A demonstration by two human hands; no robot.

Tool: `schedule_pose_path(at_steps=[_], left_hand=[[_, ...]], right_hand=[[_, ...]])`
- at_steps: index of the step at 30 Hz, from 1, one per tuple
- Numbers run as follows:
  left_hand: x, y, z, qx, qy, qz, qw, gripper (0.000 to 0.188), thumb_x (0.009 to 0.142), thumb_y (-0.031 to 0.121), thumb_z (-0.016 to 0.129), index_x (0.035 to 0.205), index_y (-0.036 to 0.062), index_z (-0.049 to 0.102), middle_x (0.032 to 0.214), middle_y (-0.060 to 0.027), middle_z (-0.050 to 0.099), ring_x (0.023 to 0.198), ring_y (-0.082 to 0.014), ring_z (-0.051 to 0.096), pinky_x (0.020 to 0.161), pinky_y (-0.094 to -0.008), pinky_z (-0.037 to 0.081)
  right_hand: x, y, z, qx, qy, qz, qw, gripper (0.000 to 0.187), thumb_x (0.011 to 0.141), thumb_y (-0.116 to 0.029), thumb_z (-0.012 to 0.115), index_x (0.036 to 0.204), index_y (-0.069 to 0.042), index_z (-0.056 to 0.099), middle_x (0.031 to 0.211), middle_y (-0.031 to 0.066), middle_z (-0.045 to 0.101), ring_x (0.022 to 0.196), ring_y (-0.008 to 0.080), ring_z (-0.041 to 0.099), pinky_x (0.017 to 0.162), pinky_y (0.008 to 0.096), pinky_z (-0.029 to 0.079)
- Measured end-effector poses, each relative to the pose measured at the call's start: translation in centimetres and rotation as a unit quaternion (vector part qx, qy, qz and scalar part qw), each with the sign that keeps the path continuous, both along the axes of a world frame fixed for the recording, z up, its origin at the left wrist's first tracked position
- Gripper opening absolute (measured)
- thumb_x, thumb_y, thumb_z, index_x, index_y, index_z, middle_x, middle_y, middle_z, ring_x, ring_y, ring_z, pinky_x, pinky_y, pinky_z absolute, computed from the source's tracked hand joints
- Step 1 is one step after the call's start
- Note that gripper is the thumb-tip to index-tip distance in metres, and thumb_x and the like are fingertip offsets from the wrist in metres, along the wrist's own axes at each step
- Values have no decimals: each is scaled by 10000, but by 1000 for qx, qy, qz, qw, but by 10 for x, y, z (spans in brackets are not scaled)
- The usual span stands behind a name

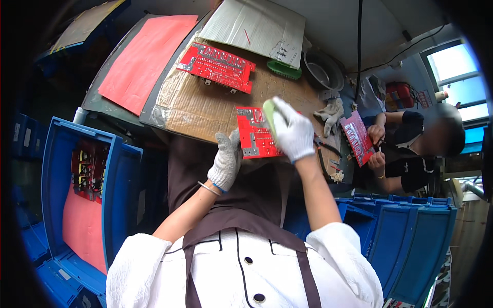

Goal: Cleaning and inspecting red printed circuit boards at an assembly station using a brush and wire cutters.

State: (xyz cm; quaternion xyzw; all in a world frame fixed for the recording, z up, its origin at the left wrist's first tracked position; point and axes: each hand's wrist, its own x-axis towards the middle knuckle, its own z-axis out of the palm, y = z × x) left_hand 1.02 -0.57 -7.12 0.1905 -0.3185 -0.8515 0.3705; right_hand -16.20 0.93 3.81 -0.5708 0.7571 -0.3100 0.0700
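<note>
A red circuit board [250, 134] with grey solder areas is held at the table's front edge, in front of my apron. My left hand [226, 156], in a white knit glove, grips its left edge; some of the fingers are hidden. Over the board's right part, my gloved right hand [294, 129] is closed on a light green brush [269, 112], which lies against the board face. Its underside is hidden. Farther back on the cardboard rests a second red circuit board [218, 68], solder side up, with parts showing along its near edge.
Behind it lie a grey cardboard sheet [251, 25], a green brush [284, 70] and a metal bowl [323, 71]. Pliers [328, 149] and a spare glove [330, 114] are at right. A co-worker [411, 143] handles another board [357, 137]. Blue crates [115, 205] stand at left.
</note>
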Motion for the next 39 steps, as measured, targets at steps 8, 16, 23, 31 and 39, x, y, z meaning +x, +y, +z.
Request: schedule_pose_path(at_steps=[8, 16, 23, 31, 39], left_hand=[[9, 3, 12, 46, 2, -7, 999, 1097, 915, 888, 158, 1598, 49, 334, 1531, -140, 515, 1304, -284, 597, 1000, -443, 553], [8, 1, 14, 56, 36, -5, 998, 1112, 892, 903, 225, 1567, 33, 379, 1489, -154, 537, 1333, -302, 554, 1131, -438, 453], [18, 5, 26, -108, -120, 2, 987, 687, 892, 170, 799, 1478, 12, 478, 1270, -67, 649, 1124, -139, 609, 1020, -309, 488], [18, 6, 28, -40, -123, 6, 992, 522, 882, 142, 806, 1341, 17, 592, 1094, -44, 696, 974, -131, 646, 916, -309, 535], [17, -2, 29, -84, -135, -1, 987, 500, 871, 138, 812, 1315, 18, 617, 1131, -57, 706, 997, -123, 649, 904, -303, 545]], right_hand=[[6, -10, 13, 49, 76, 5, 996, 322, 964, -257, 668, 1257, -140, 731, 1038, 220, 730, 885, 383, 738, 736, 441, 599], [27, -32, 22, -68, 224, 155, 960, 303, 939, -314, 687, 1228, -237, 732, 741, 124, 676, 626, 321, 678, 560, 439, 537], [27, 2, 54, -12, 268, 292, 918, 434, 783, -183, 803, 1211, -195, 734, 960, 56, 755, 904, 225, 714, 765, 380, 494], [30, -31, 30, -23, 260, 259, 930, 315, 817, -208, 779, 1131, -192, 774, 907, 78, 751, 803, 254, 677, 773, 392, 477], [31, -25, 20, 9, 259, 207, 943, 295, 849, -244, 754, 1131, -156, 759, 913, 133, 747, 841, 308, 693, 782, 429, 494]])
